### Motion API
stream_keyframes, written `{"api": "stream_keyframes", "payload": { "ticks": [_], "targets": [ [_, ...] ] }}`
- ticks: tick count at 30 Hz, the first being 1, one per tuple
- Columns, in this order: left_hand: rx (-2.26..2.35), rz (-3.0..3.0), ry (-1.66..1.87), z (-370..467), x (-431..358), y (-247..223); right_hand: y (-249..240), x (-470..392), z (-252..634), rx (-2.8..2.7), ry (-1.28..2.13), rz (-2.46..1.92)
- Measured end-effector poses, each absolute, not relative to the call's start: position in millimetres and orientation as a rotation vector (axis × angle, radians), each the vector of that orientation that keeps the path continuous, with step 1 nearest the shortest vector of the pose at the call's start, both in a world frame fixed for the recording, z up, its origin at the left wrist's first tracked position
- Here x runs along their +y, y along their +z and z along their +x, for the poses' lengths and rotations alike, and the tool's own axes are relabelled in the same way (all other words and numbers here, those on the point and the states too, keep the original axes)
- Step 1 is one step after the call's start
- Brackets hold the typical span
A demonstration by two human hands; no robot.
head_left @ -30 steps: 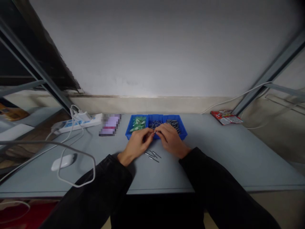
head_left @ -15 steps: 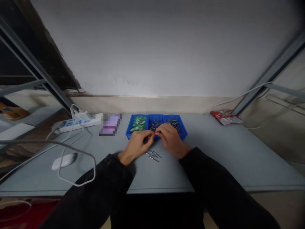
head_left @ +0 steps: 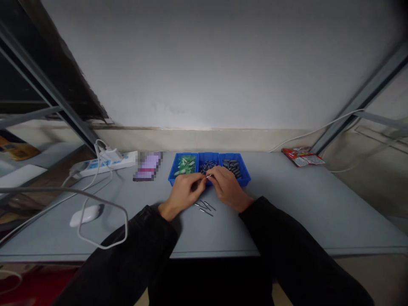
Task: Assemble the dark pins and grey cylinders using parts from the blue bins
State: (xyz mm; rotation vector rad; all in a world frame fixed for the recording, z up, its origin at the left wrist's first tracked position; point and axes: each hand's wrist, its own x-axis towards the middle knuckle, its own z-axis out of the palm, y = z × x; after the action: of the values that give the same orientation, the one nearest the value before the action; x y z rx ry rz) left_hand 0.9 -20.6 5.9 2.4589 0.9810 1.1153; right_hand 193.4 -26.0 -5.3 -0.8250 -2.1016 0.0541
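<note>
My left hand (head_left: 185, 190) and my right hand (head_left: 228, 187) meet fingertip to fingertip at the front of the blue bins. Both are closed in a pinch around a thin metal pin (head_left: 208, 176), whose ends are partly hidden by the fingers. Just behind them, the middle blue bin (head_left: 208, 155) holds many small metal pieces. Green-and-clear small parts (head_left: 186, 163) fill the left bin, and dark grey cylindrical pieces (head_left: 232, 165) lie in the right one. Several slim metal pins with dark tips (head_left: 205, 207) lie loose on the table below my hands.
On the left are a white power strip (head_left: 108, 165) with plugs and cables, a blurred purple phone-like object (head_left: 148, 166) and a white mouse (head_left: 84, 216). A looped cable (head_left: 126, 221) hangs in front. A red packet (head_left: 302, 157) lies at the back right, near the metal frame.
The right fingers have shifted slightly, and more of the thin pin between the fingertips shows. The right bin is a little less covered. The loose pins have not moved.
</note>
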Motion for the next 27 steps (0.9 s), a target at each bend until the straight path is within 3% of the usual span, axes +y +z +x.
{"api": "stream_keyframes", "payload": {
  "ticks": [27],
  "targets": [
    [0.967, 2.461, 1.139, -0.2, -19.9, 5.9, -9.9, -22.4, 191.5, -2.064, 0.023, -0.847]
  ]
}}
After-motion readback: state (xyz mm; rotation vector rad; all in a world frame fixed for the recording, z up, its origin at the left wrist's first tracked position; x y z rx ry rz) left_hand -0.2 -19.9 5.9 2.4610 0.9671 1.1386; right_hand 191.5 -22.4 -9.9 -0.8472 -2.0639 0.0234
